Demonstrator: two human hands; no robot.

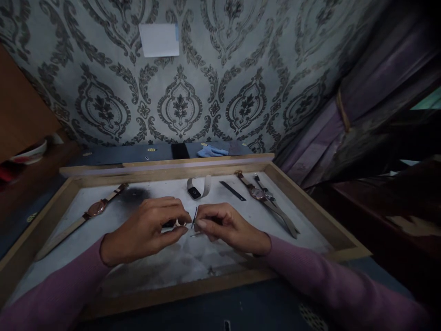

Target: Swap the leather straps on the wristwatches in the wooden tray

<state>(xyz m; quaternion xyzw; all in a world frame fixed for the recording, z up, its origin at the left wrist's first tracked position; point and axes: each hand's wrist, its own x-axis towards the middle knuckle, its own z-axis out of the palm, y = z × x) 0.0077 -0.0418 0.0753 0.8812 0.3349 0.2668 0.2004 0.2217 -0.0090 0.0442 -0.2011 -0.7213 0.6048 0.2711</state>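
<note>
Leftmost on my feed, a brown-faced watch (96, 208) lies with strap at both ends, apparently complete. Over the middle of the wooden tray (179, 291), the left hand (148, 230) pinches a small shiny piece (178, 223); the right hand (225, 226), close beside it, narrowly pinches a thin dark piece (194, 215). I see no join between the two, so I judge this handling unfinished. Beyond them sits a smartwatch (194, 192), then a loose dark strip (233, 191) and two watches (257, 193) with straps on. Fingers mostly cover the shiny piece, the thin one's lower end is unclear, and I can't make out the right-hand watches' fastenings.
</note>
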